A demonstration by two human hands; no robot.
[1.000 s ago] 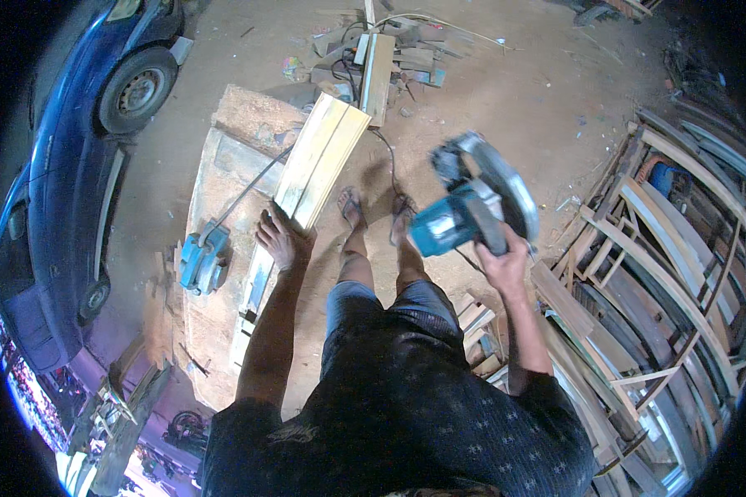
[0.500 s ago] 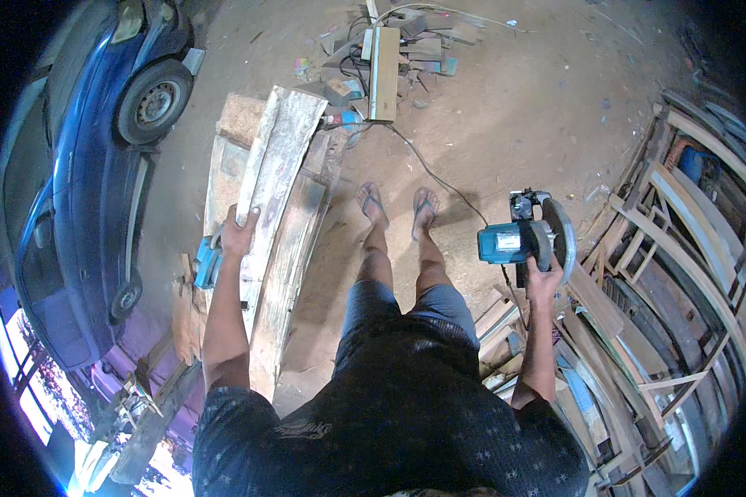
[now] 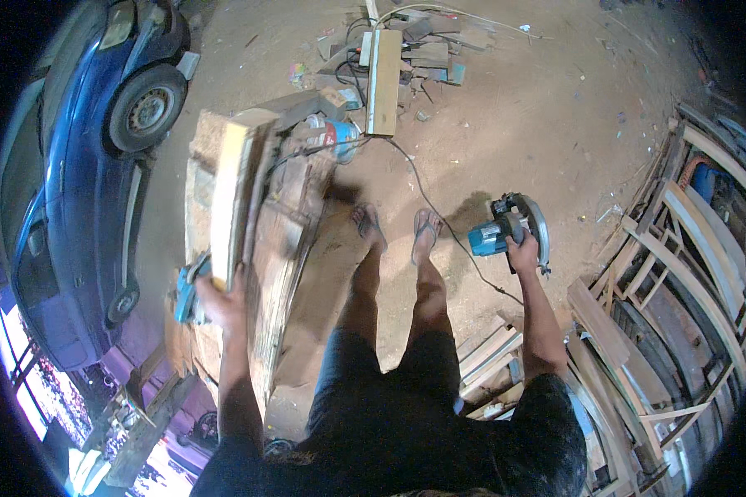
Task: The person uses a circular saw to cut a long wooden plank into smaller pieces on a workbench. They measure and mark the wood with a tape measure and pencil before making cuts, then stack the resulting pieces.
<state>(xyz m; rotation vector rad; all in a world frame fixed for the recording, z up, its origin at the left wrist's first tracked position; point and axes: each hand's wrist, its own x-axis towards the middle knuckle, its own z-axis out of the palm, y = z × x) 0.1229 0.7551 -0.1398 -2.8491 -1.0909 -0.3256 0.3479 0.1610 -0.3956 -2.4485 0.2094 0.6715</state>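
My right hand (image 3: 522,251) is closed round the handle of a teal and black circular saw (image 3: 489,238), held out to the right of my legs above the ground. At the left, my left hand (image 3: 226,305) grips the near end of a long wooden board (image 3: 229,190). That board is tipped up so its narrow pale edge faces me, and it is blurred by motion. Under it lies a weathered timber (image 3: 283,273). A teal power tool (image 3: 187,291) sits just left of my left hand; its kind is partly hidden.
A blue car (image 3: 75,190) stands at the far left. Stacked wooden frames and planks (image 3: 638,306) fill the right side. Ahead, a plank (image 3: 384,83) lies over scrap wood, beside a paint-smeared blue can (image 3: 340,137). A black cable (image 3: 419,178) crosses the dirt floor.
The board in my left hand has turned from lying flat to standing on its edge. My right hand has shifted slightly left with the circular saw.
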